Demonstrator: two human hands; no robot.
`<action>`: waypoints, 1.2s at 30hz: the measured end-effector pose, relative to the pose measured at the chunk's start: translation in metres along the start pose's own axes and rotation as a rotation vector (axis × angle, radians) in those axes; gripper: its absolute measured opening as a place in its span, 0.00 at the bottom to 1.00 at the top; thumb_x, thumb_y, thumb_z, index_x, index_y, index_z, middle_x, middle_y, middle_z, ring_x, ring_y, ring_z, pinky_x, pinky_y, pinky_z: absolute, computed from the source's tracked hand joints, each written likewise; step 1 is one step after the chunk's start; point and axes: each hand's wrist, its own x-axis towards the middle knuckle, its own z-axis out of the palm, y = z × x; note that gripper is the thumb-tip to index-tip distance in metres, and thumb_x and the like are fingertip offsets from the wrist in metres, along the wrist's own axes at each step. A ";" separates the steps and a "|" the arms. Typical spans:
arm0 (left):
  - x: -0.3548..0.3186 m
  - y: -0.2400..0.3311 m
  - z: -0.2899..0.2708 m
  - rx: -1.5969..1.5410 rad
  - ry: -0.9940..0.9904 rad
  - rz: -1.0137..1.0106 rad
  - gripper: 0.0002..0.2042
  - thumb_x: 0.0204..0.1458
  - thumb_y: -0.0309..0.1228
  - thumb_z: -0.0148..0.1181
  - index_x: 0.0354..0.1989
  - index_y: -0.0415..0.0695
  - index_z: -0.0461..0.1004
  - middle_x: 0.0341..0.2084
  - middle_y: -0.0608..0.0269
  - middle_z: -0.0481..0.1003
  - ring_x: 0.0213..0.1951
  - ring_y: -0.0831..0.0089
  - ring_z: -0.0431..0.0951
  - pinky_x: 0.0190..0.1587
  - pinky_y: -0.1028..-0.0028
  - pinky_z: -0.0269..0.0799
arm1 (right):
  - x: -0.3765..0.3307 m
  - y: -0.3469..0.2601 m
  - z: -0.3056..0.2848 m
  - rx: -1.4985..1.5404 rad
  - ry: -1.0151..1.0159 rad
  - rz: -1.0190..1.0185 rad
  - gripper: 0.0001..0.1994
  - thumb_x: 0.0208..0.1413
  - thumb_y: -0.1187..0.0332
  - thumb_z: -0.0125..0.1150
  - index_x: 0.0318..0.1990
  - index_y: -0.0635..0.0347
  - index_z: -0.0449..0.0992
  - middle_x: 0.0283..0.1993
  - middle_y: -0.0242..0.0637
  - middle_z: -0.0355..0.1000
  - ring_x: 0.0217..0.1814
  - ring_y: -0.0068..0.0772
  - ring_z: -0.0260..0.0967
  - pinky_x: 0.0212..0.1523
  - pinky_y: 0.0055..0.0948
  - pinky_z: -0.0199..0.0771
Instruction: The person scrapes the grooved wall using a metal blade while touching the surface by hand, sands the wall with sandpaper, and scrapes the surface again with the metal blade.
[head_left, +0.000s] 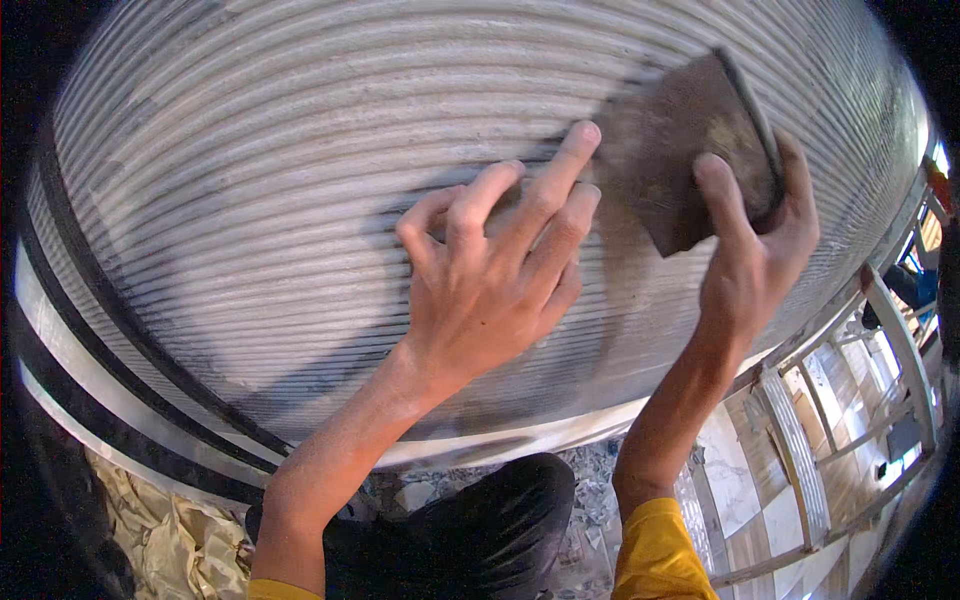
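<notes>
A ribbed grey panel is being worked on with a dark flat pad, with both hands raised against it.

The pad is gripped in the right hand, the thumb laid over its face and the other fingers wrapped round its far edge, so that the lower right part of the pad is hidden; what it is made of cannot be told. It is pressed flat to the panel at upper right. The left hand is empty, its fingers spread and resting on the ribs just left of the pad. The panel's edges are bent and cut off by the lens rim. Below, crumpled paper and metal rails are only partly seen.
</notes>
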 end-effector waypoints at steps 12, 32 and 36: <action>-0.002 -0.002 0.003 -0.032 0.055 -0.017 0.22 0.43 0.36 0.65 0.50 0.55 0.73 0.67 0.74 0.68 0.55 0.66 0.63 0.56 0.60 0.52 | -0.004 -0.002 0.002 -0.014 0.059 0.038 0.19 0.51 0.75 0.73 0.50 0.70 0.75 0.40 0.35 0.78 0.39 0.23 0.76 0.45 0.22 0.75; -0.003 -0.002 0.004 -0.058 0.060 -0.017 0.23 0.43 0.34 0.65 0.50 0.52 0.69 0.68 0.70 0.67 0.55 0.63 0.63 0.56 0.60 0.50 | -0.005 0.001 -0.004 -0.018 0.065 0.038 0.16 0.52 0.74 0.71 0.47 0.68 0.76 0.38 0.33 0.78 0.38 0.21 0.74 0.44 0.20 0.74; -0.003 -0.003 0.002 -0.059 0.052 -0.008 0.22 0.43 0.34 0.65 0.49 0.53 0.69 0.68 0.70 0.68 0.55 0.63 0.63 0.57 0.60 0.50 | -0.005 0.005 -0.011 -0.051 0.065 -0.014 0.18 0.52 0.74 0.72 0.49 0.67 0.75 0.38 0.33 0.78 0.38 0.21 0.74 0.44 0.20 0.74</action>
